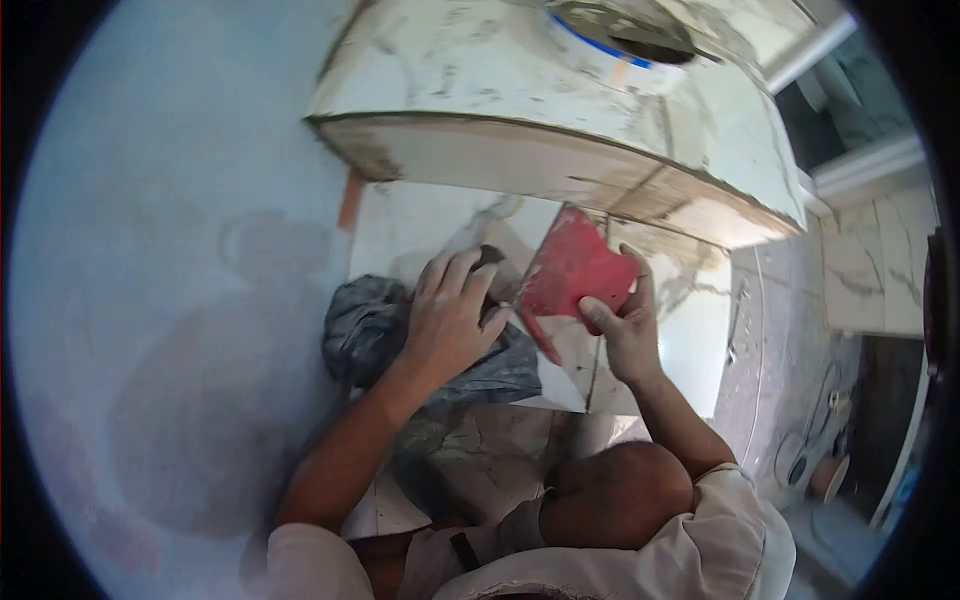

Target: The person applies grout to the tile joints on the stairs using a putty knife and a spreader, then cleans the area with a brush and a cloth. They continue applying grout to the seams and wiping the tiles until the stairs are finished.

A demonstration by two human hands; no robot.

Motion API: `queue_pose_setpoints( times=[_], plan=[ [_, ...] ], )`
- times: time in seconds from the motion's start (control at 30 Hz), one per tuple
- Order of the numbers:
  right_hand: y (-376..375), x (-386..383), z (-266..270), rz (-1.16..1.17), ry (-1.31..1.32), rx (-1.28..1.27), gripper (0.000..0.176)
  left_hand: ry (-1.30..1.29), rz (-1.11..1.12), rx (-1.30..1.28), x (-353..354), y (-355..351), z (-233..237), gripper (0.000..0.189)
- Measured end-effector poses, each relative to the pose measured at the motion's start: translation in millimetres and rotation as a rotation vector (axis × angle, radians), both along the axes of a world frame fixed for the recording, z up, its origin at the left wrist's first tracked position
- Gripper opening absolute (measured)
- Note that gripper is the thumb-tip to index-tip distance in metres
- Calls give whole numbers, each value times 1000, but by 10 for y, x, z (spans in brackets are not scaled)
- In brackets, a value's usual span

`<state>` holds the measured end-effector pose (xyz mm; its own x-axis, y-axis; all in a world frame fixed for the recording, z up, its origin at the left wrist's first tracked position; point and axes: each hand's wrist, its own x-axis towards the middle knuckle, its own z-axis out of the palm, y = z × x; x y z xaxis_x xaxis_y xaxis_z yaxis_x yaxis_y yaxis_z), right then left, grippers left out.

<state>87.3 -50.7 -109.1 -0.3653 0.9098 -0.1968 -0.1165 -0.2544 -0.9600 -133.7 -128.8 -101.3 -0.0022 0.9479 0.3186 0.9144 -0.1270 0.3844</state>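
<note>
A white, blue-rimmed bucket (590, 58) stood on the far marble-patterned ledge (450, 75); a crumpled black plastic bag (365, 330) lay near left. Our left hand (447, 315) curved, fingers slightly spread, over a dark lump (492, 257), grip unclear. Our right hand (627, 325) pinched the red flat plate (575, 268), thumb on top, right of it.

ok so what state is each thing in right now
red scraper: smeared, in the right hand
right hand: closed on the scraper
left hand: fingers bent over the bag's edge, grip unclear
black plastic bag: crumpled
bucket: open, grey stuff inside
upper tiled ledge: smudged
</note>
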Motion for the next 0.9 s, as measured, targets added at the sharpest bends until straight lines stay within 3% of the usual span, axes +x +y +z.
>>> queue_pose_setpoints(
  times=[0.07, 0.17, 0.3, 0.37, 0.47, 0.53, 0.63, 0.7, 0.83, 0.9],
  plan=[
    [-119, 215, 16, 10, 28, -124, 82, -159, -14, -60, 138, -53, 5, 32],
    [-265, 501, -184, -53, 135, -253, 80, -191, -54, -33, 389, -105, 40, 19],
    [-215, 857, -47, -191, 237, -431, 67, -134, -221, -58, 568, -86, 35, 19],
    [-71, 1052, 11, -282, 216, -437, 57, -82, -365, -68, 583, -62, 13, 20],
    [97, 1348, -9, -328, 159, -474, 51, -92, -410, -44, 576, -46, -142, 22],
    [97, 1468, -142, -139, 9, -321, 45, -95, -425, -59, 594, -30, -231, 23],
    [-22, 1359, -170, -149, -146, -369, 38, -101, -475, -65, 659, -37, -257, 24],
    [-134, 1243, -213, -188, -102, -326, 33, -119, -526, -69, 670, -64, -291, 25],
    [-203, 1182, -285, -177, -410, -122, 43, -52, -592, -33, 523, -17, -487, 27],
    [-237, 1133, -262, -110, -788, 182, 46, -42, -604, -38, 454, -45, -536, 26]
  ],
)
